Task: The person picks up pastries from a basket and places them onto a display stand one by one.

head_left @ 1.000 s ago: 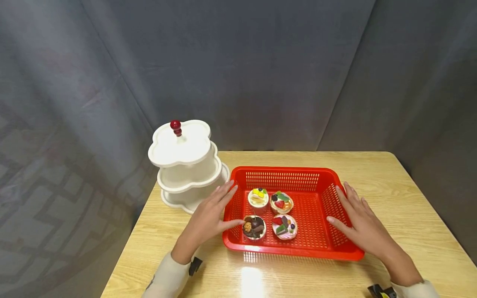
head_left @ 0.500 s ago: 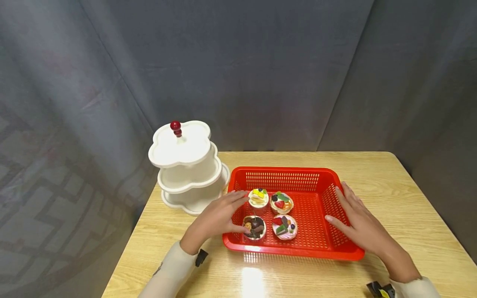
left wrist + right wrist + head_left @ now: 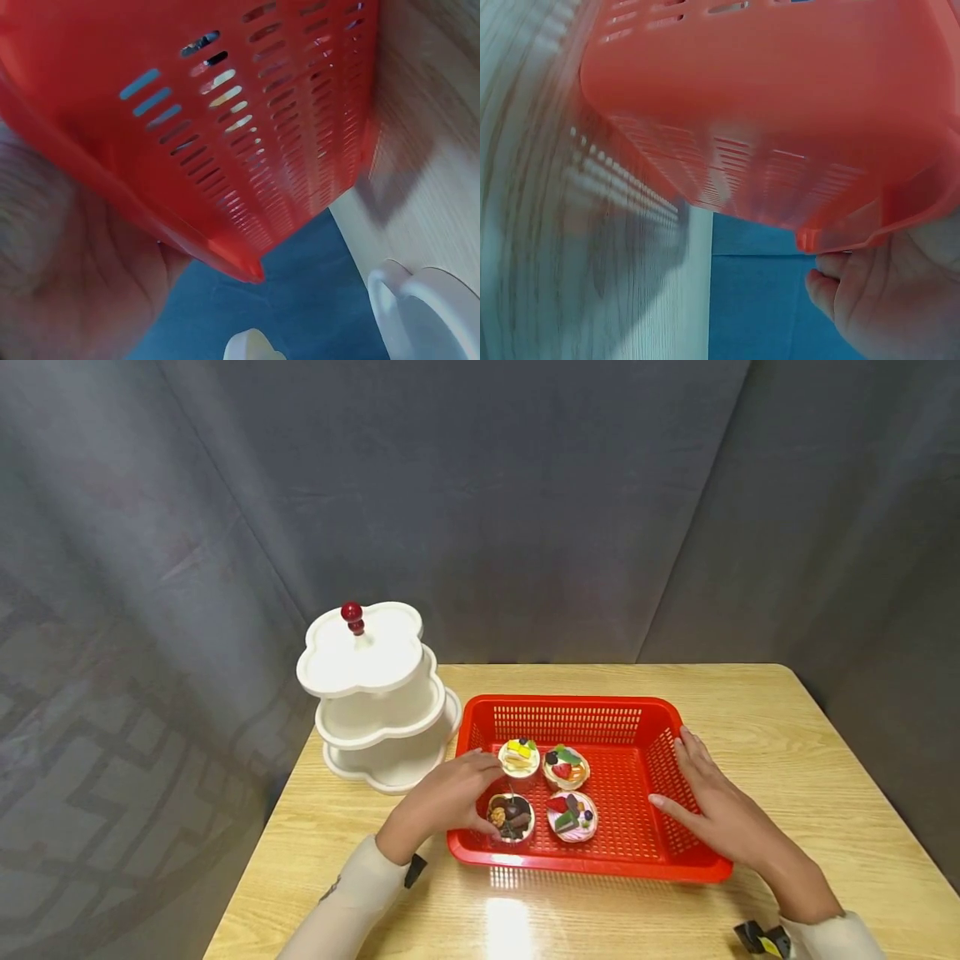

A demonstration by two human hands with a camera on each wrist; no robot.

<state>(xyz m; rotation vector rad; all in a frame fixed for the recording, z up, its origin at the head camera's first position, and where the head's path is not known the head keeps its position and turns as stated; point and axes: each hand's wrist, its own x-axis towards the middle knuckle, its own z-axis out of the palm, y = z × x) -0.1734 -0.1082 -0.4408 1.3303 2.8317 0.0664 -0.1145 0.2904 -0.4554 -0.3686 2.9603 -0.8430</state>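
Observation:
My left hand (image 3: 452, 793) reaches over the left rim of the red plastic basket (image 3: 622, 860). Its thumb is right at the chocolate-topped cupcake (image 3: 512, 817), while the fingers extend above that cake, near the yellow-topped cupcake (image 3: 519, 758). Beside these sit a fruit tart (image 3: 566, 768) and a pink-cream cupcake (image 3: 572, 816). At the basket's right end, my right hand (image 3: 723, 814) rests along the rim, fingers straight and thumb over the inside. In the left wrist view, the basket wall hides the left fingertips; the right wrist view has the right hand (image 3: 900, 292) at the rim.
A white three-tier stand (image 3: 382, 710) with scalloped trays and a red knob (image 3: 352, 614) stands left of the basket. The wooden table (image 3: 810, 752) runs to a grey curtain (image 3: 525, 510) behind and at both sides.
My left hand has moved right, from the basket's left rim inward to the chocolate-topped cupcake, its fingers bending a little. The right hand has barely shifted on its rim.

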